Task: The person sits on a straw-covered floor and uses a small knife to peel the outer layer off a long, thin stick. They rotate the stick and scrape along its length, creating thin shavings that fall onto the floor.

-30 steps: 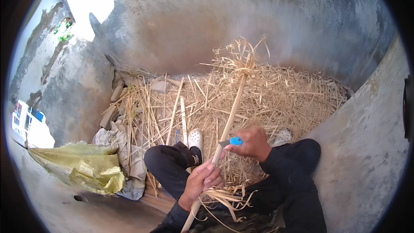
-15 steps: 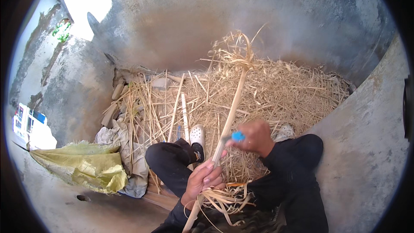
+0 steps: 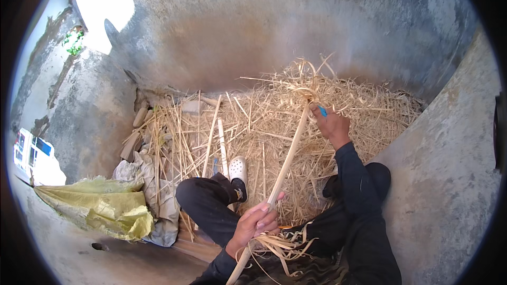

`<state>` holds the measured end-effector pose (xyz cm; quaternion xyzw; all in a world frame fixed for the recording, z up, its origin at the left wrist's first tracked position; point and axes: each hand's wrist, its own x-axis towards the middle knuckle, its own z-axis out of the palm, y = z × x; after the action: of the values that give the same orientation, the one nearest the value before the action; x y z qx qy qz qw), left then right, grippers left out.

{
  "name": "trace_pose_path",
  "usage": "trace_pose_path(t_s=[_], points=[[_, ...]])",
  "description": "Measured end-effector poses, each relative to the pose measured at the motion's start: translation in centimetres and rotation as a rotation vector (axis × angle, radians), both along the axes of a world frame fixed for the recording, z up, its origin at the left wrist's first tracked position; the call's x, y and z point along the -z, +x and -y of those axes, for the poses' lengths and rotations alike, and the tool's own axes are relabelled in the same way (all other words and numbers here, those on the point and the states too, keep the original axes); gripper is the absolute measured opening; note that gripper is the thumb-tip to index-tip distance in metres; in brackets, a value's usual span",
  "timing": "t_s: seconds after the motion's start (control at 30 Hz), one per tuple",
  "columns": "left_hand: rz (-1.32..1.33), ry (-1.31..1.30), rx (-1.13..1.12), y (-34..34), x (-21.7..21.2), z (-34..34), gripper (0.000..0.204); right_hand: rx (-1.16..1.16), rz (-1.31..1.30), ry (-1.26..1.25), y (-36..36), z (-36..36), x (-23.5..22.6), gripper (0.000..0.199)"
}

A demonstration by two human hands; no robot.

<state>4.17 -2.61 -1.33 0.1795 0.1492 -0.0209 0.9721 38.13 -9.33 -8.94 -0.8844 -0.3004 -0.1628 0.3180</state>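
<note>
A long pale stick [image 3: 290,158], apparently split bamboo, slants up and away from my lap. My left hand [image 3: 254,226] is closed round its lower part. Near the far end, my right hand [image 3: 335,125] grips a small blue-handled knife [image 3: 322,111] against or right beside the stick; its blade is hidden there. A tuft of thin curled shavings [image 3: 310,82] hangs on the stick's far end. More curled strips [image 3: 285,245] cluster just below my left hand.
Loose shavings [image 3: 369,111] pile against the concrete wall [image 3: 237,31]. Several thin sticks [image 3: 211,137] lie left of them. A yellow-green sack [image 3: 100,206] sits at the left. My foot in a white clog [image 3: 237,169] rests among the scraps.
My right hand has slid the blue-handled knife up along the stick, from near my left hand to the far tuft. The stick's far end has dipped slightly; my left hand keeps its hold.
</note>
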Motion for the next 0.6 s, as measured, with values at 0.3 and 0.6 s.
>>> trace_pose_path(t_s=[0.3,0.6], points=[[0.033,0.063,-0.089,-0.3,0.7,-1.5,0.049,-0.617,0.027,0.003,-13.0,0.8,-3.4,0.067],[-0.08,0.32,-0.002,-0.1,-0.6,-0.1,0.049,-0.248,-0.182,0.051,-5.2,0.3,-1.8,0.064]])
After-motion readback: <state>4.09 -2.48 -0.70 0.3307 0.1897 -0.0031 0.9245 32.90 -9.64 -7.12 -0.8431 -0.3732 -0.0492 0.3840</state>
